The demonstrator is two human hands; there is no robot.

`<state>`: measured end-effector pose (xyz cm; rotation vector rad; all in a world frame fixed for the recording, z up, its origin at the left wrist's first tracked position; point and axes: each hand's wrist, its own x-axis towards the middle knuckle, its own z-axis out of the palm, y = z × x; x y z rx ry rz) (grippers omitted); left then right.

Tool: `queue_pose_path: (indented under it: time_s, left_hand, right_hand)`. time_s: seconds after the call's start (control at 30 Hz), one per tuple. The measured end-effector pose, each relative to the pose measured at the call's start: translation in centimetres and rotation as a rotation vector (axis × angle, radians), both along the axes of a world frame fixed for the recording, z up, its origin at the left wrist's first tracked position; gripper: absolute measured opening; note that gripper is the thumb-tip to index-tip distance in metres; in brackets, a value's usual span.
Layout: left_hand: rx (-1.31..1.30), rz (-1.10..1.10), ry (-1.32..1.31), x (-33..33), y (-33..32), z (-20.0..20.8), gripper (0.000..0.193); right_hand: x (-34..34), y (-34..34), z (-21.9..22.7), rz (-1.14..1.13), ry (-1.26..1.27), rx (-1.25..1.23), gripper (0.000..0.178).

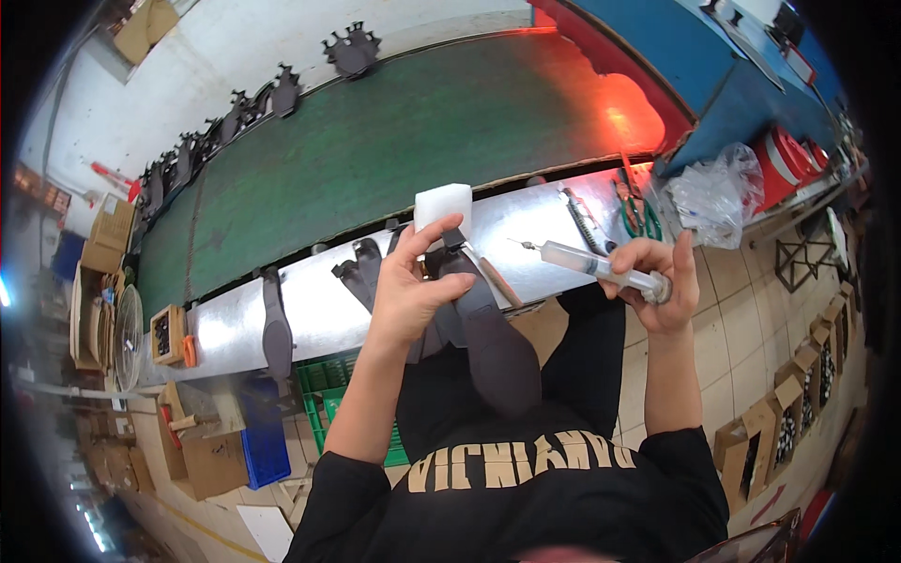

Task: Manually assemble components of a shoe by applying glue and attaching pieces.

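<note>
Between the thumb and fingers of my left hand [411,281] is a dark shoe sole [505,361], its broad rounded end hanging toward my lap. A white foam-like block [445,203] shows just behind those fingertips; whether I touch it I cannot tell. My right hand [664,281] is closed around a clear syringe [584,264], whose thin needle points left toward the sole, apart from it. More dark sole pieces [361,274] lie beside my left hand on the metal ledge [526,225], partly hidden by it. Another sole [276,328] juts over the ledge's front edge farther left.
Beyond the ledge runs a green conveyor belt [375,131], with dark soles along its far side and a red-glowing opening at right. Green-handled scissors [640,216] and a plastic bag [718,192] lie to the right. A green crate [324,377] stands below; open cartons [758,443] line the floor.
</note>
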<state>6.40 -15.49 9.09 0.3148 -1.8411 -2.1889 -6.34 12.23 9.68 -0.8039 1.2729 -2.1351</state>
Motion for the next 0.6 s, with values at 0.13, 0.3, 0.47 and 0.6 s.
queue_pose_path:
  time_s: [0.13,0.3,0.47,0.6]
  left_hand:
    - [-0.547,0.206,0.124,2.0,0.6,-0.9,0.055]
    - [-0.539,0.286,0.099,3.5,1.4,-2.3,0.048]
    - [-0.501,0.316,0.062,3.9,1.5,-3.3,0.045]
    - [-0.483,0.268,0.047,4.1,1.8,-3.0,0.047]
  right_hand:
    - [1.6,-1.1,-0.4,0.072,-0.017,0.025,0.088]
    - [2.8,-2.1,-1.6,0.143,0.001,0.132,0.090]
    - [3.3,-2.7,-2.6,0.125,-0.006,0.184,0.087]
    - [2.9,-2.4,-3.2,0.163,-0.017,0.206,0.088]
